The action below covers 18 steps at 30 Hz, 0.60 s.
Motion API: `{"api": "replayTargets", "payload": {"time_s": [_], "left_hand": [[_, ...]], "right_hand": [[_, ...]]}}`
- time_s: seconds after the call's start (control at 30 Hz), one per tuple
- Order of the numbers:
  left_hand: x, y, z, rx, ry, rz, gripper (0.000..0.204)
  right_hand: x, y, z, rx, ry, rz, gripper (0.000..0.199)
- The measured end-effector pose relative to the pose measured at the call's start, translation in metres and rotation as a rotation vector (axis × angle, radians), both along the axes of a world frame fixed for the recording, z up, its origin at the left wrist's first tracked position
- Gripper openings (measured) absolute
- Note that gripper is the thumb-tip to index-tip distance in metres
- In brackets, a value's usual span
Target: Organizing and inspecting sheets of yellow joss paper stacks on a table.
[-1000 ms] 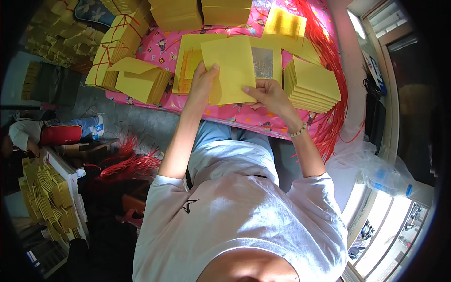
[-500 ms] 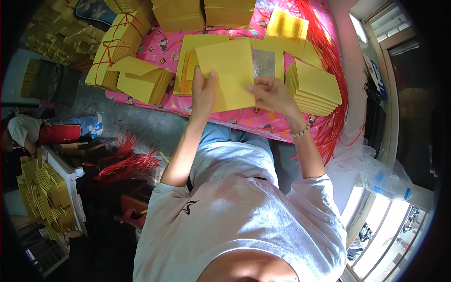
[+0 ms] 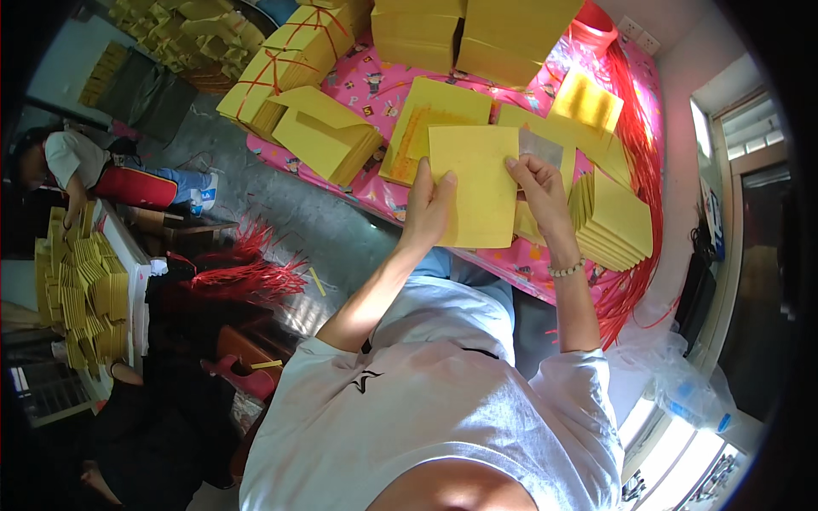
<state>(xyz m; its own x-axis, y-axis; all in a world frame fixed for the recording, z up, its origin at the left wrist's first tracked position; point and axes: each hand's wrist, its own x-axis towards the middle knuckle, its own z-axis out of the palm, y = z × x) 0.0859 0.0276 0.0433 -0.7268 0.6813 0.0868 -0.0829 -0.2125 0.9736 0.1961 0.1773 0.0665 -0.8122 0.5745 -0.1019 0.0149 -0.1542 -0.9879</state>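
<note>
Both hands hold a yellow paper sheet (image 3: 475, 187) up over the near edge of the table; whether it is one layer or several I cannot tell. My left hand (image 3: 429, 209) grips its left edge, thumb on the front face. At the upper right edge, my right hand (image 3: 543, 192) pinches it between thumb and bent fingers. Behind the sheet lies a yellow paper stack (image 3: 447, 106) with orange marks. Partly hidden beside my right hand is a silver patch (image 3: 541, 148) on yellow paper. Folded yellow paper (image 3: 613, 221) is fanned out right of that hand.
The table has a pink patterned cover (image 3: 375, 72). On it stand another folded pile (image 3: 328, 136), bundles tied with red strips (image 3: 294, 60) and tall yellow stacks (image 3: 417, 34). Long red strips (image 3: 635, 136) hang along the right edge. Left, a person (image 3: 81, 162) works at a second table.
The view has swung, shifting the table rightward and down. The sheet is straighter and lower against the stack. My right hand has gone from its lower right edge to its upper right edge.
</note>
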Motion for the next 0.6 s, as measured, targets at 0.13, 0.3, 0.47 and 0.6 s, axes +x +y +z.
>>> {"api": "replayTargets", "payload": {"time_s": [0.13, 0.3, 0.47, 0.6], "left_hand": [[-0.005, -0.007, -0.006, -0.012, -0.015, -0.012, 0.025], [-0.013, -0.007, 0.000, 0.001, -0.023, 0.061, 0.025], [-0.031, -0.009, 0.011, 0.059, 0.002, 0.072, 0.026], [-0.042, -0.034, 0.006, -0.035, 0.099, 0.229, 0.027]], "right_hand": [[-0.011, 0.002, -0.002, 0.007, -0.017, 0.009, 0.017], [-0.023, -0.022, 0.008, -0.021, 0.016, 0.009, 0.023], [-0.035, -0.027, -0.003, 0.003, 0.079, 0.103, 0.028], [-0.060, -0.013, 0.007, 0.062, 0.059, 0.061, 0.031]]}}
